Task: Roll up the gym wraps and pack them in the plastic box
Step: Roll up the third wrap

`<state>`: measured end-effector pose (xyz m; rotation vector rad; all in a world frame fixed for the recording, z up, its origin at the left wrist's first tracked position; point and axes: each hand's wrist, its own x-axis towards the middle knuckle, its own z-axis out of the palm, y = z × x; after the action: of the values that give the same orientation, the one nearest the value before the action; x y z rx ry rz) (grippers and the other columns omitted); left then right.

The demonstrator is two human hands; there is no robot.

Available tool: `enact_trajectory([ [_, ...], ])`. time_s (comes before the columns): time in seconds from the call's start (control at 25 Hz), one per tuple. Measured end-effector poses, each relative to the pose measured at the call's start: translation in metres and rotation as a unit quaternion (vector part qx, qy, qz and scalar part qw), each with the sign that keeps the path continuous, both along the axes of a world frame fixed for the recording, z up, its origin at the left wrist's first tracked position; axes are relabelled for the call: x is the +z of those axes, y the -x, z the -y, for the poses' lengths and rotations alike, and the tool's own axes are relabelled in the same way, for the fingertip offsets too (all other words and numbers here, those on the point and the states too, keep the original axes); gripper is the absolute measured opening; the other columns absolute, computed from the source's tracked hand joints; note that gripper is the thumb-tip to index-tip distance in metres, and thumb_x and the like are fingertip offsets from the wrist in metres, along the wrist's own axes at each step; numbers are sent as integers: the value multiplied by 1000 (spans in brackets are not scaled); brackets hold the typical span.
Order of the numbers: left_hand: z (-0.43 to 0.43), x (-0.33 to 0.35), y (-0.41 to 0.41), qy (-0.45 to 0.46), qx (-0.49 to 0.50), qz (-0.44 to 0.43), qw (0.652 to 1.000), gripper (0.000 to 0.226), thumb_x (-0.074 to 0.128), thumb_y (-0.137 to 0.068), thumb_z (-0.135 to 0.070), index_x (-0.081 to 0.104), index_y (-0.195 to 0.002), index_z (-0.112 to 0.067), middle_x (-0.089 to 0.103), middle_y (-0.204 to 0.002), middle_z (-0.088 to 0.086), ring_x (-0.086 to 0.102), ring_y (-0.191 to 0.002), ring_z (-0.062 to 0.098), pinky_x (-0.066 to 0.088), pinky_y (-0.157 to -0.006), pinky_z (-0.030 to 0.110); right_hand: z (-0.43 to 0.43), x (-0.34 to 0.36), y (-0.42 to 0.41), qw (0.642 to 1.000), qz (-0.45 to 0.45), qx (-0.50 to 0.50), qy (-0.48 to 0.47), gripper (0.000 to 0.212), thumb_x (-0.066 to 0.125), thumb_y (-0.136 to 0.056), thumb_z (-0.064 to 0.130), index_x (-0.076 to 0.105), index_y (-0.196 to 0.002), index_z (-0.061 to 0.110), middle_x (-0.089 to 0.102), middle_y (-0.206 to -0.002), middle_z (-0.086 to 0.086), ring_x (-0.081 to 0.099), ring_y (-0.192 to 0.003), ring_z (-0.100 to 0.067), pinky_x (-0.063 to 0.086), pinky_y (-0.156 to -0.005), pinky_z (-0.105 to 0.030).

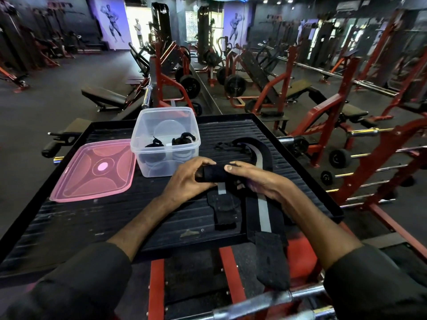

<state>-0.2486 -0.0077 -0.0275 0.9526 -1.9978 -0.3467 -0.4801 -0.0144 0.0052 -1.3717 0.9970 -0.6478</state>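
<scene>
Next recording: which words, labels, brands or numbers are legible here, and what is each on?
No text is legible.
Red bench frame: dark lettering, too blurred to read.
Black machine tower: pale mark near the top, too blurred to read.
Plastic box, pink lid, rolled wrap: no print visible.
Wall posters: figures only, no words to read.
</scene>
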Motion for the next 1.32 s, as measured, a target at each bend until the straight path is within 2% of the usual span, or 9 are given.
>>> enact_trajectory([
  [0.12, 0, 1, 0, -24, -9, -3, 1000, 53, 86, -75, -12, 61, -121, -18, 66, -117, -4, 64, -111, 12, 55, -91, 32, -3, -1, -1, 999, 0, -20, 28, 56, 74, -85, 37, 60, -129, 6, 62, -110, -6, 54, -97, -21, 47, -71, -25],
  [0.24, 0, 5, 1, -211, -71, -43, 974, 55, 81, -83, -8, 54, -126, -28, 59, -127, -10, 57, -120, 4, 49, -101, 28, -4, -5, 1, 997, 47, -46, 40, 48, 78, -83, 27, 65, -127, 12, 69, -110, -9, 61, -97, -19, 49, -70, -26],
  [0.36, 3, 6, -2, -321, -105, -109, 935, 50, 80, -86, -15, 57, -123, -38, 61, -130, -20, 55, -128, 1, 39, -114, 35, -4, -7, 4, 995, 59, -49, 58, 45, 80, -83, 15, 67, -126, 16, 69, -124, -21, 65, -105, -28, 47, -87, -43],
  [0.56, 8, -1, -6, -351, -98, -115, 924, 58, 87, -79, -22, 58, -129, -27, 65, -132, -4, 58, -128, 8, 42, -113, 31, -8, -4, 3, 991, 85, -42, 96, 53, 76, -74, -13, 70, -121, 11, 74, -116, -11, 68, -110, -21, 53, -101, -44],
  [0.68, 6, -2, -3, -337, -76, -73, 936, 59, 90, -74, -16, 61, -125, -20, 71, -120, -2, 65, -113, 6, 49, -103, 29, -9, -4, 2, 990, 60, -38, 120, 59, 75, -66, -21, 74, -111, 18, 76, -108, 0, 70, -106, -13, 57, -94, -36],
  [0.8, 4, 0, 0, -313, -57, -102, 943, 59, 91, -71, -9, 64, -122, -17, 73, -117, 1, 69, -110, 10, 52, -100, 27, -9, -3, 2, 991, 66, -27, 112, 61, 72, -68, -23, 72, -115, 16, 75, -108, 1, 70, -104, -13, 58, -88, -31],
  [0.96, 3, 1, -1, -260, -32, -82, 962, 60, 94, -67, -17, 65, -120, -24, 73, -117, -4, 69, -111, 8, 52, -102, 28, -1, 4, 4, 979, 202, -29, -25, 49, 67, -82, -5, 65, -128, 13, 69, -130, -12, 66, -105, -21, 53, -86, -34],
  [1.16, 4, 0, 2, -206, -14, -62, 976, 62, 95, -65, -18, 67, -119, -21, 73, -114, -3, 69, -109, 11, 52, -104, 34, -1, 8, -2, 997, 53, -61, -19, 38, 63, -97, 22, 61, -133, 8, 70, -107, -5, 66, -92, -14, 55, -67, -24],
  [1.32, 4, 2, 1, -170, -19, -77, 982, 59, 94, -65, -17, 66, -116, -27, 72, -114, -5, 67, -111, 13, 52, -103, 35, 3, 4, 2, 1000, -5, 9, -12, 45, 67, -93, 43, 65, -126, 13, 71, -110, -8, 66, -93, -20, 54, -73, -29],
])
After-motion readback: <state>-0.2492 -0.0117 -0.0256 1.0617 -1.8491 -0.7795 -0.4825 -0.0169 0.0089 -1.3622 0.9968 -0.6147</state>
